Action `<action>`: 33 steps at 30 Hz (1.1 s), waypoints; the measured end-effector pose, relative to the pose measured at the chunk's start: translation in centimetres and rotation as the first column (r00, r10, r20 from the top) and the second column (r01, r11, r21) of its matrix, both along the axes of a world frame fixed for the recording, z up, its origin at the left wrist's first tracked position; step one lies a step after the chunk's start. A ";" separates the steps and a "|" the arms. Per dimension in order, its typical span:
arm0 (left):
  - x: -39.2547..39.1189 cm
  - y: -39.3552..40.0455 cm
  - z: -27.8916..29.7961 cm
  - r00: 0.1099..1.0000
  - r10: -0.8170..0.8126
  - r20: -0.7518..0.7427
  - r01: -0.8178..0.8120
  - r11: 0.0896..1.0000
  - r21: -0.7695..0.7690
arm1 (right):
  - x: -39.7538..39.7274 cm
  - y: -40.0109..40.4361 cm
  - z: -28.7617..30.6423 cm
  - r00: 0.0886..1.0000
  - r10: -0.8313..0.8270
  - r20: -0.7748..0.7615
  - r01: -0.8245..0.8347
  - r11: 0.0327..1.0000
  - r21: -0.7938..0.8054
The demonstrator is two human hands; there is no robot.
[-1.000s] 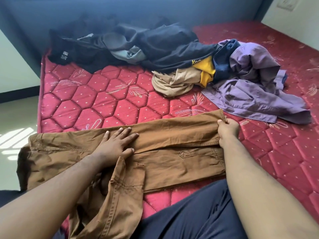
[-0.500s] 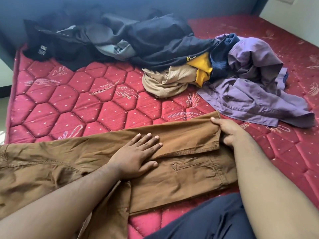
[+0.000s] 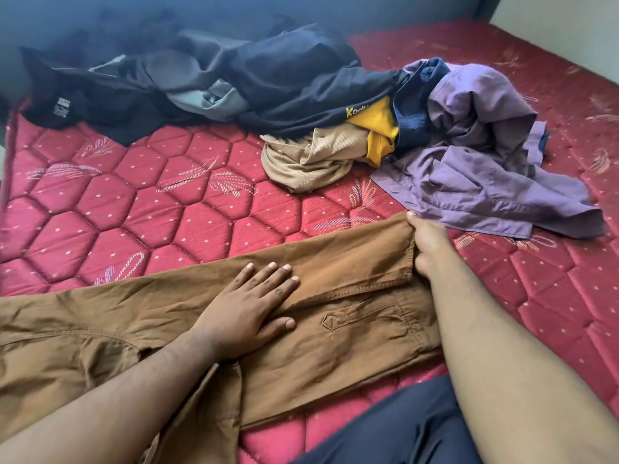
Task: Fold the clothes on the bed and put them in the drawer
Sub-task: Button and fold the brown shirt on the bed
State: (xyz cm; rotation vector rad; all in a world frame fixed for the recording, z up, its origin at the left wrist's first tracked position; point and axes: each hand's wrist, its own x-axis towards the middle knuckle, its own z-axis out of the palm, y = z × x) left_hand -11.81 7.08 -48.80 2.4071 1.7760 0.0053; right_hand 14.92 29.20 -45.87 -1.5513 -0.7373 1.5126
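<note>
Brown trousers lie across the near edge of the red quilted mattress, one leg folded over the other. My left hand presses flat on the middle of the trousers with straight fingers. My right hand grips the hem end of the upper leg at the right, thumb on top and fingers tucked under the cloth. A pocket flap shows on the lower layer between my hands.
A heap of unfolded clothes lies further back: black garments, a beige top, a yellow piece, and a purple shirt. Dark fabric lies at the bottom edge. A wall rises at the right.
The view has shifted left and closer. My left hand slid rightward along the trousers, and my right hand stays on the hem, pulling the upper leg flatter.
</note>
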 end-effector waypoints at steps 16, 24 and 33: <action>-2.0 4.4 2.9 0.824 0.544 0.160 -0.544 0.838 -0.049 | 3.2 2.0 2.2 0.791 0.362 0.493 -0.520 0.823 0.229; -2.4 4.0 3.7 0.698 0.443 0.563 -0.561 0.826 0.045 | 3.2 0.2 2.2 0.933 0.346 -0.096 -0.311 0.912 0.269; -1.2 3.4 2.0 0.837 0.425 0.345 -0.511 0.832 0.216 | 2.7 0.6 1.9 0.847 0.387 0.364 -0.478 0.855 0.202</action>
